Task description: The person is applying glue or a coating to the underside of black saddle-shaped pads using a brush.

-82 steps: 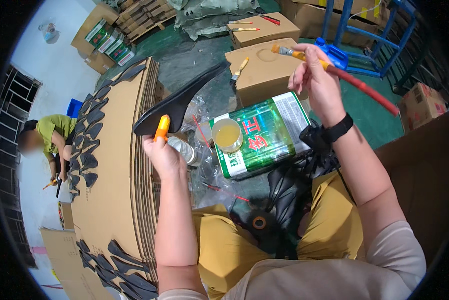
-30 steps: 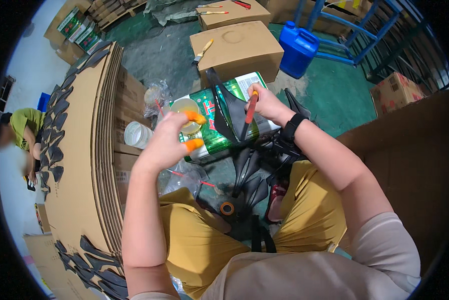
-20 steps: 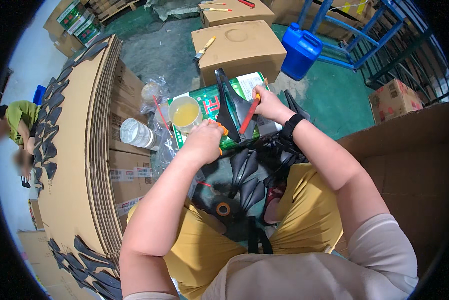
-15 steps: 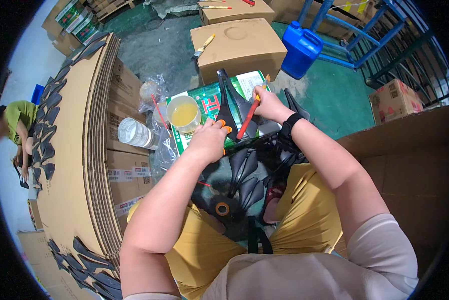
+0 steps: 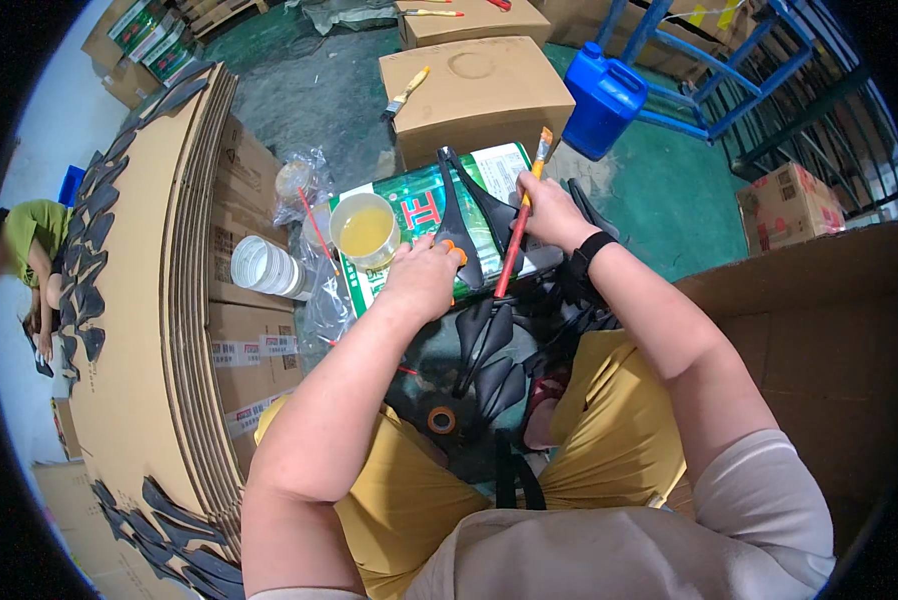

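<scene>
My left hand point(image 5: 424, 278), with orange covers on its fingertips, grips the near left end of a black forked piece point(image 5: 456, 215). This piece has two flat arms joined at the far end and rests on a green and white package point(image 5: 421, 186). My right hand point(image 5: 552, 212) is closed around a red-handled paintbrush point(image 5: 514, 250); its bristles point up and away, and the handle's end slants down toward me. Just left of the piece stands a cup of yellowish liquid point(image 5: 366, 232). More black pieces point(image 5: 491, 340) lie below, between my legs.
Stacked white cups point(image 5: 266, 268) and clear plastic bags stand left of the package. Beyond it is a cardboard box point(image 5: 479, 85) with another brush point(image 5: 407, 92). A blue jerrycan point(image 5: 602, 100) is at far right. Cardboard sheets point(image 5: 134, 300) bear black pieces; a person crouches behind them.
My right hand has moved slightly right and nearer, and the brush stands more upright, off the black piece. My left hand stays on the piece, whose arms show wider apart.
</scene>
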A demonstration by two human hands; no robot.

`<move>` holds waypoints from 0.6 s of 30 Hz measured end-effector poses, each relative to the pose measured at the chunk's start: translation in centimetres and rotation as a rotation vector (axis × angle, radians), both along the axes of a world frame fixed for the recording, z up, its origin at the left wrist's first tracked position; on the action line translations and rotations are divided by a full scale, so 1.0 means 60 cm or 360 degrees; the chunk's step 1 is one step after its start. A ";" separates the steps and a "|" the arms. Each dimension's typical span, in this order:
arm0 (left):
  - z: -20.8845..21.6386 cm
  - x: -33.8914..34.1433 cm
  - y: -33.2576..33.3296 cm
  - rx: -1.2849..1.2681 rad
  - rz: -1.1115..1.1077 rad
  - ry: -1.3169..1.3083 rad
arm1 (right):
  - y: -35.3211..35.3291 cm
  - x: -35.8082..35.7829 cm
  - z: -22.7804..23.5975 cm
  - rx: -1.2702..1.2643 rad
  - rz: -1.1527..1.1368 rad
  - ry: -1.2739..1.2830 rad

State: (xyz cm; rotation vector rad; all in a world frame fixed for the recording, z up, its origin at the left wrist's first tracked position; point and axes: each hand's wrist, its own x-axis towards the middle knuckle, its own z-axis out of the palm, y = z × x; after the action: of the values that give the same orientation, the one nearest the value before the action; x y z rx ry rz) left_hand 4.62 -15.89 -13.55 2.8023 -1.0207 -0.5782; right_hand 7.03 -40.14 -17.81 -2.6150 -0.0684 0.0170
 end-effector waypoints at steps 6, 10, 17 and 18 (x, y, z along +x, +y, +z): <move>-0.006 0.006 0.002 -0.0027 -0.0008 0.0020 | -0.010 0.033 0.064 0.0751 -0.0006 -0.0422; -0.009 0.003 0.001 0.0029 -0.0002 -0.0003 | -0.008 0.038 0.152 0.1674 -0.0170 -0.0327; 0.002 0.000 -0.006 -0.0017 0.0085 0.0212 | 0.072 0.028 0.225 0.1624 -0.0143 -0.0179; 0.003 -0.001 -0.006 -0.0072 0.0133 0.0225 | 0.083 0.029 0.225 0.1703 -0.0145 -0.0134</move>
State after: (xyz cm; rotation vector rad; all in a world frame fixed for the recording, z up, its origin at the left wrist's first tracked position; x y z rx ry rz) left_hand 4.58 -16.27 -13.37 2.7051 -0.8741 -0.7218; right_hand 8.79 -35.14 -4.29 -1.5454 0.0145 -0.1275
